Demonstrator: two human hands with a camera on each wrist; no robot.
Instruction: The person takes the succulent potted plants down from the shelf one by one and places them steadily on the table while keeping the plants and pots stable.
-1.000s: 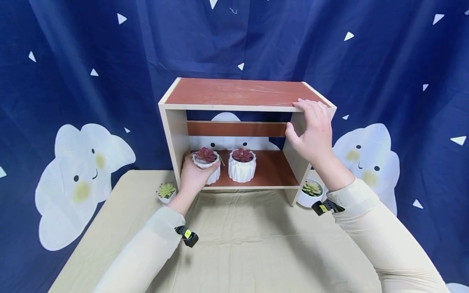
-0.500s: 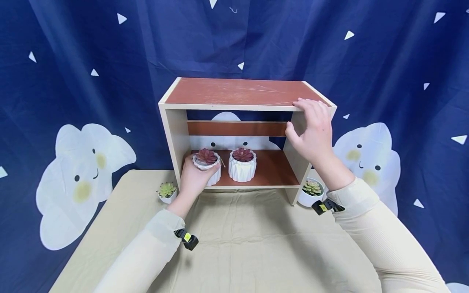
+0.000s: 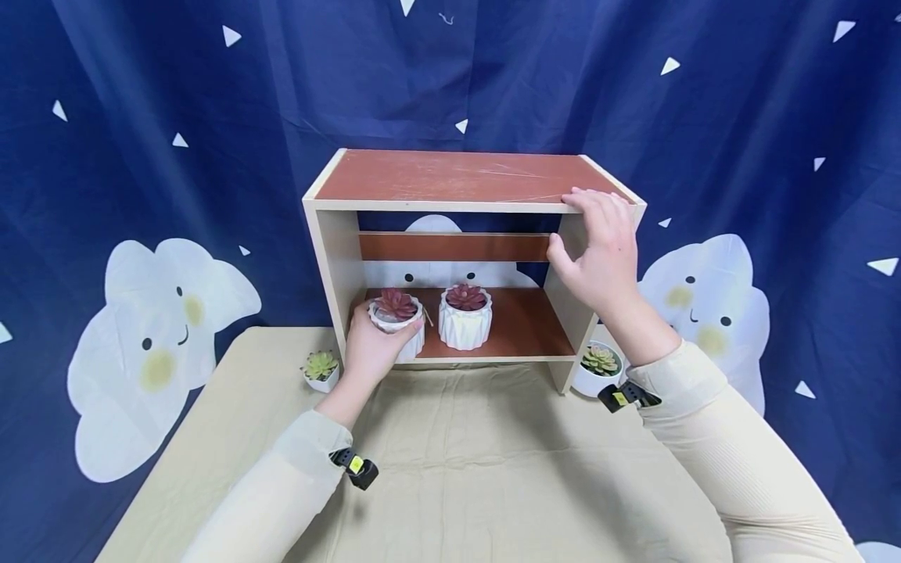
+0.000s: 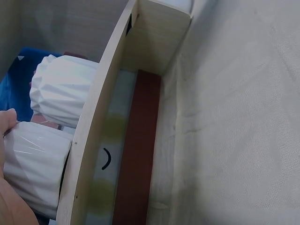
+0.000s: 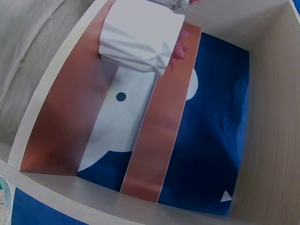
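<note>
In the head view my left hand grips a white fluted pot with a red succulent at the left end of the cabinet's lower shelf. Its thumb lies along the pot's front and the other fingers are mostly hidden behind it. The same white pot shows beside the shelf edge in the left wrist view. A matching potted red succulent stands upright just to its right, apart from it. My right hand rests on the cabinet's top front edge near the right corner, fingers on top and thumb spread below.
The small cabinet has a red-brown top, shelf and back rail. Small green succulents in white pots flank it, one at the left and one at the right. A beige cloth covers the table; a blue curtain hangs behind.
The pot in my left hand has come slightly forward to the shelf's front edge, and the left wrist has shifted slightly down and left. My right hand stays in place.
</note>
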